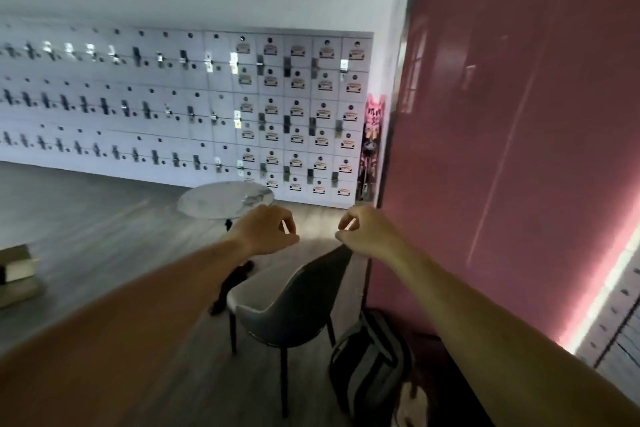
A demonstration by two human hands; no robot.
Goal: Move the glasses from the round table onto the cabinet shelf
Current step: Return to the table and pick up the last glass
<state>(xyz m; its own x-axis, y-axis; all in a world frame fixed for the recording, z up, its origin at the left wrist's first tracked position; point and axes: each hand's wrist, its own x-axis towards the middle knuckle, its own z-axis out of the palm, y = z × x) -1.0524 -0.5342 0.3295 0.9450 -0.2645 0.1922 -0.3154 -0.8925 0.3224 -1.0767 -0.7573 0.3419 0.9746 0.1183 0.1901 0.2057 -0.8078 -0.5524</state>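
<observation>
My left hand [268,230] and my right hand [367,230] are stretched out side by side at mid-frame, fingers curled and pinched. Each pinch shows a thin pale sliver, apparently the arms of the glasses [286,227]. The rest of the frame between my hands is lost in blur. The round marble table [207,203] stands beyond my left hand, in front of the locker wall, well out of reach. A blurred shiny patch lies on its right side. A lit white cabinet shelf [613,319] shows at the right edge.
A grey chair [294,302] stands just below my hands, with a dark backpack [370,357] on the floor to its right. A glossy pink panel [502,114] fills the right side. Stacked books [17,270] sit at the left edge. The white locker wall [173,104] spans the back.
</observation>
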